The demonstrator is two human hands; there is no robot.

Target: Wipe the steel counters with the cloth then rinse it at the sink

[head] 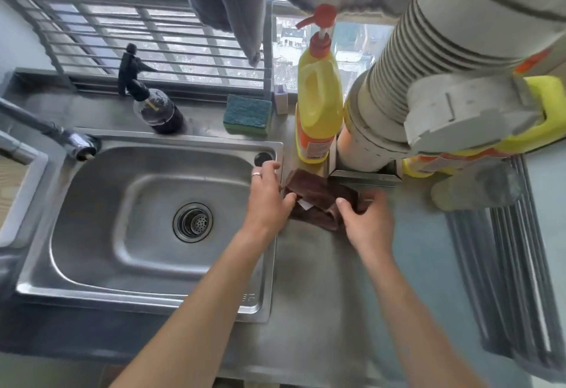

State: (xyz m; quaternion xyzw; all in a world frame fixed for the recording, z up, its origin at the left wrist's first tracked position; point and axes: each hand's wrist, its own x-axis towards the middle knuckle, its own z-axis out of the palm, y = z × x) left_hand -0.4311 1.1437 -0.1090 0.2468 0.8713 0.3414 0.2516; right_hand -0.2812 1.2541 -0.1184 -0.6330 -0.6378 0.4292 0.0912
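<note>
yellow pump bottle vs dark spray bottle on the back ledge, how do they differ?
The yellow pump bottle is opaque, with a red pump head; the dark spray bottle is see-through with a black trigger head. The yellow pump bottle is taller and stands right of the sink; the dark spray bottle sits behind the sink, near the tap. Both stand upright on the steel counter, untouched.

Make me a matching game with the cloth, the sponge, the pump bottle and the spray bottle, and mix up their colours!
Things:
1. cloth
2. sponge
3. pump bottle
4. spray bottle

Colours:
A. yellow with a red pump top
B. dark brown
C. black top, dark clear body
D. blue-green on top, yellow-green below

Pairs: 1-B, 2-D, 3-A, 4-C
</note>
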